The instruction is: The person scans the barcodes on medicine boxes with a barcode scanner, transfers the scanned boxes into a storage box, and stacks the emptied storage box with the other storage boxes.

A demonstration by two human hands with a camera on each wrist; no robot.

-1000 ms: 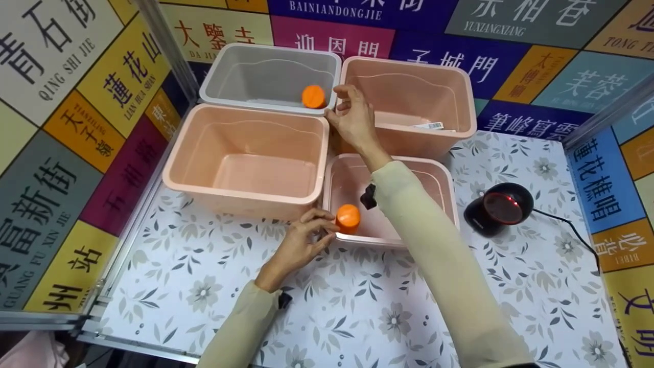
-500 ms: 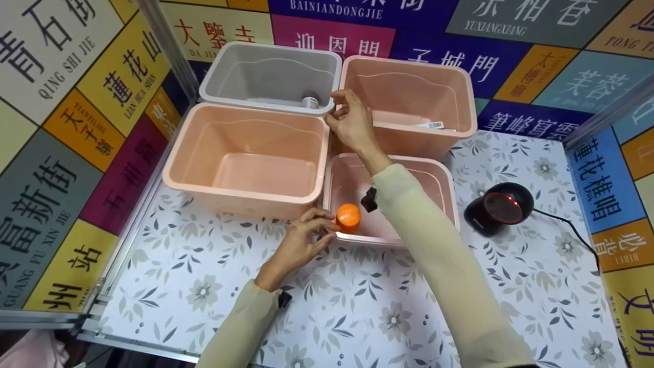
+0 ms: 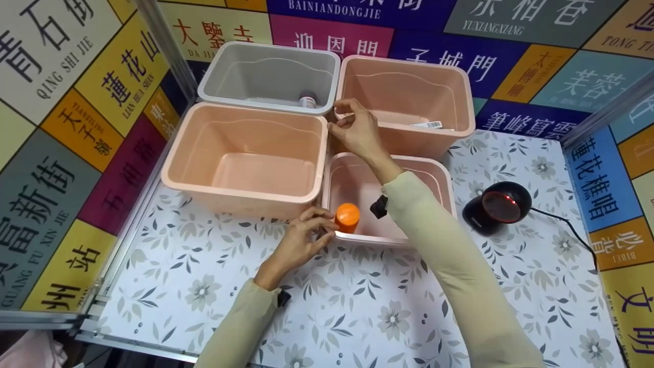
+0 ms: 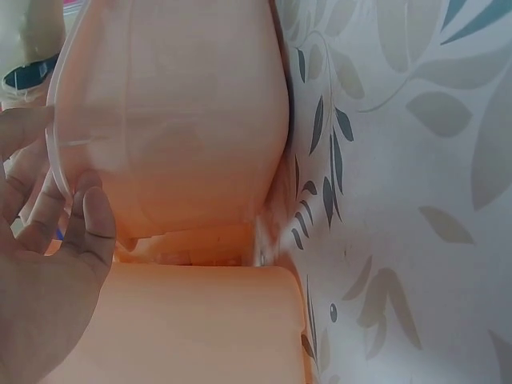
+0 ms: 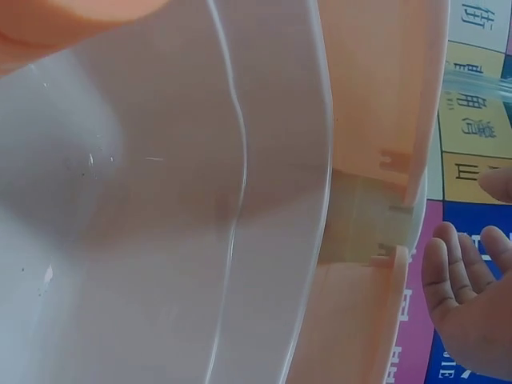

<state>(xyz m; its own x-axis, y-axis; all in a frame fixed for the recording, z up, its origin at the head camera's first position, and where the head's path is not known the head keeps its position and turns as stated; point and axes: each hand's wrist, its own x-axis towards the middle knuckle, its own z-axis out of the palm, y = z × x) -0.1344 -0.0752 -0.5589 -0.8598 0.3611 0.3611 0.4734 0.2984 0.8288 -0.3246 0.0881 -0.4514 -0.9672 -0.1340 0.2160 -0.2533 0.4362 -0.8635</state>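
At the front right pink bin (image 3: 393, 240), my left hand (image 3: 301, 237) grips the rim near the left corner. In the left wrist view the thumb (image 4: 98, 212) lies outside the wall and the other fingers reach over the rim. Inside that corner an orange-topped cylinder (image 3: 347, 217) stands close to the fingertips. Above the corner where the bins meet, my right hand (image 3: 360, 128) hovers with fingers loosely bent and nothing in them. A small bottle with a whitish and dark label (image 3: 307, 100) lies in the grey bin (image 3: 265, 71); its other end is hard to make out.
A pink bin (image 3: 245, 194) stands at the left, another (image 3: 403, 143) at the back right with a small white labelled item (image 3: 428, 124) in it. A black scanner-like device (image 3: 498, 207) with a red light and cable sits on the flower-patterned table (image 3: 357, 317).
The orange top seen at the grey bin a second ago has dropped from sight; the labelled bottle shows there instead. My right hand has shifted slightly toward me. My left hand has stayed put.
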